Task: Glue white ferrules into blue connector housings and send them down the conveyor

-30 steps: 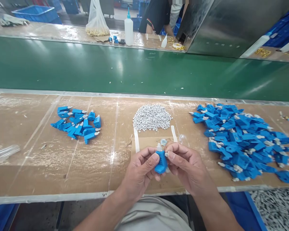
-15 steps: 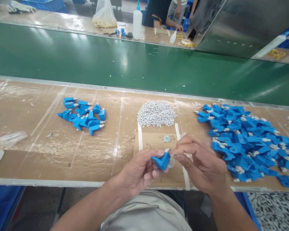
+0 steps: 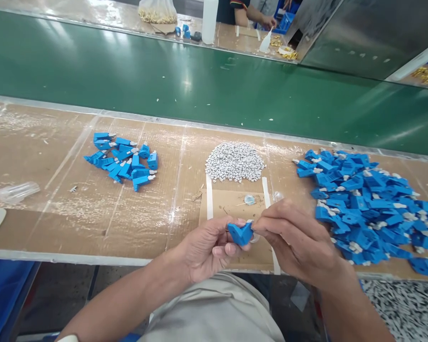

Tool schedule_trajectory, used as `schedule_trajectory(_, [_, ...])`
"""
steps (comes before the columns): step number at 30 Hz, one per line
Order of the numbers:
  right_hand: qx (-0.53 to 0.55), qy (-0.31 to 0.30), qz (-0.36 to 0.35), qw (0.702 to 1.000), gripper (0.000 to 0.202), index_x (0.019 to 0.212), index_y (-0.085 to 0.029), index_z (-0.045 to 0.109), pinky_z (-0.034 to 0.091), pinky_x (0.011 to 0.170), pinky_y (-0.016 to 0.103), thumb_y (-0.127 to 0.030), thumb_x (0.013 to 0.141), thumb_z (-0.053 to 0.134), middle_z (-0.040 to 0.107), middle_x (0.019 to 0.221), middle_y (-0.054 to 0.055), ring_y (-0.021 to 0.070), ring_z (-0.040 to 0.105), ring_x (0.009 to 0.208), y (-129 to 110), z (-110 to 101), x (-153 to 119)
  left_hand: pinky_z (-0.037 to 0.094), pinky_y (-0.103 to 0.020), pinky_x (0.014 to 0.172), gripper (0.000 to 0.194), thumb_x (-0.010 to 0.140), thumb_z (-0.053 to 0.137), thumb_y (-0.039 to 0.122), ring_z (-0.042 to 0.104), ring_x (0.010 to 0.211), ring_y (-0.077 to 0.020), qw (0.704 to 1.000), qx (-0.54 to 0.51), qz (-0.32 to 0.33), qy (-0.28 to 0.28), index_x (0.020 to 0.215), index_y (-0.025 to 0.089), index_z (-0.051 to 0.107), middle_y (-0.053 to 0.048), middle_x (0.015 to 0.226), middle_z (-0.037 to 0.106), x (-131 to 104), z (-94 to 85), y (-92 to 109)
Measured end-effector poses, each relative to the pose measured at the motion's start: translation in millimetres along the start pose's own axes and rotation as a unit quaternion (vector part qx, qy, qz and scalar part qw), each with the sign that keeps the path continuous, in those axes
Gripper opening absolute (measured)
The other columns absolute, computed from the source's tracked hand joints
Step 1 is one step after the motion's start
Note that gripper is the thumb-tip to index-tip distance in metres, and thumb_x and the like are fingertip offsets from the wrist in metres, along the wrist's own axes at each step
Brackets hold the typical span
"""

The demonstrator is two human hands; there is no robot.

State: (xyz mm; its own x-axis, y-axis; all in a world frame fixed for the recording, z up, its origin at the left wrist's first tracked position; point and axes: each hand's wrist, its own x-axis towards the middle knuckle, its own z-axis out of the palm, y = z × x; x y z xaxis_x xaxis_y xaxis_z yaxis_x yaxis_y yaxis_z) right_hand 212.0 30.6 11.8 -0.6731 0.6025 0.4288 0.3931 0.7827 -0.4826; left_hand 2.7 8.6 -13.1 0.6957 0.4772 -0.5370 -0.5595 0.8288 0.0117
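Note:
My left hand (image 3: 209,249) is closed around a blue angular plastic part (image 3: 240,234), held up over the front of the bench. My right hand (image 3: 296,237) pinches at the right end of that part, where a bit of white shows. Whatever lies between the right fingertips is too small and covered to make out. Just beyond the hands a heap of small whitish pellets (image 3: 234,162) sits on the bench. Below it, on a taped cardboard sheet (image 3: 221,202), lies a small clear round dish (image 3: 249,200), and another clear round piece shows partly behind the blue part.
A large pile of blue parts with white tips (image 3: 364,204) lies at right, a smaller group (image 3: 123,161) at left. A clear plastic tube (image 3: 17,192) rests far left. Behind runs a green belt (image 3: 146,71). Across it are a white bottle (image 3: 209,21) and another person's hand (image 3: 268,22).
My right fingertips have come in closer and now touch the end of the blue part. The camera has tipped slightly downward, so the far bench shows less.

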Motion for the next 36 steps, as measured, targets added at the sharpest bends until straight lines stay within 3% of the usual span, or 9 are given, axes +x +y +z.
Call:
schedule_trajectory(5, [-0.058, 0.009, -0.058, 0.997, 0.04, 0.119, -0.026, 0.067, 0.055, 0.071, 0.039, 0.0, 0.089, 0.058, 0.071, 0.089, 0.007, 0.023, 0.065, 0.079, 0.8, 0.7, 1.9, 0.03, -0.006, 0.031, 0.016, 0.082, 0.073, 0.018, 0.053, 0.04, -0.0023, 0.997, 0.045, 0.046, 0.032, 0.073, 0.006, 0.068, -0.009, 0.063, 0.068, 1.2, 1.7, 0.6])
schedule_trajectory(8, [0.058, 0.087, 0.053, 0.993, 0.03, 0.113, -0.028, 0.07, 0.055, 0.065, 0.036, -0.008, 0.091, 0.065, 0.071, 0.086, 0.005, 0.0207, 0.064, 0.074, 1.3, 7.1, -4.5, 0.03, -0.007, 0.032, 0.018, 0.079, 0.077, 0.024, 0.052, 0.041, -0.0023, 0.99, 0.091, 0.104, 0.039, 0.073, 0.009, 0.067, -0.005, 0.063, 0.068, -1.2, 5.6, -0.7])
schedule_trajectory(11, [0.273, 0.16, 0.249, 0.915, 0.023, 0.117, -0.027, 0.071, 0.045, 0.046, 0.027, -0.025, 0.094, 0.068, 0.062, 0.077, 0.002, 0.0135, 0.054, 0.055, -0.5, 19.8, -15.9, 0.031, -0.008, 0.032, 0.026, 0.077, 0.082, 0.032, 0.052, 0.042, -0.0029, 0.969, 0.163, 0.186, 0.023, 0.07, 0.012, 0.065, 0.001, 0.06, 0.063, -4.3, 9.4, -3.2])
schedule_trajectory(13, [0.417, 0.13, 0.323, 0.839, 0.032, 0.123, -0.024, 0.071, 0.033, 0.039, 0.023, -0.039, 0.095, 0.067, 0.055, 0.072, -0.001, 0.0089, 0.041, 0.046, -3.5, 30.2, -21.4, 0.034, -0.01, 0.034, 0.029, 0.078, 0.081, 0.036, 0.053, 0.043, -0.0037, 0.954, 0.206, 0.217, 0.015, 0.071, 0.013, 0.066, 0.002, 0.059, 0.061, -4.9, 10.6, -5.2])
schedule_trajectory(16, [0.544, 0.105, 0.352, 0.754, 0.045, 0.123, -0.021, 0.073, 0.029, 0.042, 0.022, -0.049, 0.088, 0.073, 0.047, 0.063, -0.004, 0.0071, 0.031, 0.045, -9.9, 43.5, -21.4, 0.037, -0.012, 0.037, 0.027, 0.082, 0.078, 0.037, 0.053, 0.043, -0.0044, 0.939, 0.25, 0.237, 0.009, 0.075, 0.014, 0.069, 0.002, 0.059, 0.061, -3.2, 10.6, -8.8])
schedule_trajectory(21, [0.611, 0.141, 0.362, 0.689, 0.033, 0.106, -0.024, 0.079, 0.034, 0.045, 0.022, -0.044, 0.079, 0.082, 0.053, 0.066, -0.002, 0.0073, 0.031, 0.048, -17.6, 50.6, -12.9, 0.036, -0.013, 0.038, 0.027, 0.086, 0.075, 0.036, 0.051, 0.044, -0.0042, 0.924, 0.278, 0.263, 0.006, 0.073, 0.014, 0.066, 0.002, 0.059, 0.061, -3.4, 10.6, -15.4])
schedule_trajectory(30, [0.631, 0.147, 0.335, 0.684, 0.025, 0.102, -0.025, 0.08, 0.032, 0.043, 0.021, -0.037, 0.08, 0.081, 0.057, 0.077, 0.001, 0.007, 0.032, 0.05, -23.4, 44.6, -5.1, 0.041, -0.016, 0.042, 0.03, 0.086, 0.075, 0.041, 0.053, 0.048, -0.0065, 0.889, 0.348, 0.299, -0.009, 0.076, 0.014, 0.065, 0.001, 0.061, 0.06, -11.8, 15.8, -14.6])
schedule_trajectory(34, [0.63, 0.13, 0.352, 0.68, 0.034, 0.104, -0.024, 0.079, 0.032, 0.044, 0.021, -0.044, 0.078, 0.083, 0.053, 0.07, 0.0, 0.0071, 0.033, 0.049, -30.4, 47.3, -6.7, 0.043, -0.018, 0.045, 0.031, 0.086, 0.074, 0.043, 0.052, 0.048, -0.0069, 0.883, 0.366, 0.294, -0.008, 0.077, 0.014, 0.067, 0.001, 0.061, 0.061, -20.7, 12.4, -16.8])
schedule_trajectory(36, [0.614, 0.118, 0.37, 0.687, 0.047, 0.116, -0.026, 0.077, 0.032, 0.043, 0.022, -0.05, 0.076, 0.083, 0.054, 0.072, 0.0, 0.0076, 0.034, 0.05, -31.4, 42.8, -15.7, 0.044, -0.02, 0.045, 0.032, 0.086, 0.072, 0.046, 0.053, 0.048, -0.0082, 0.858, 0.406, 0.313, 0.028, 0.083, 0.014, 0.07, 0.0, 0.06, 0.062, -33.7, 6.4, -4.6])
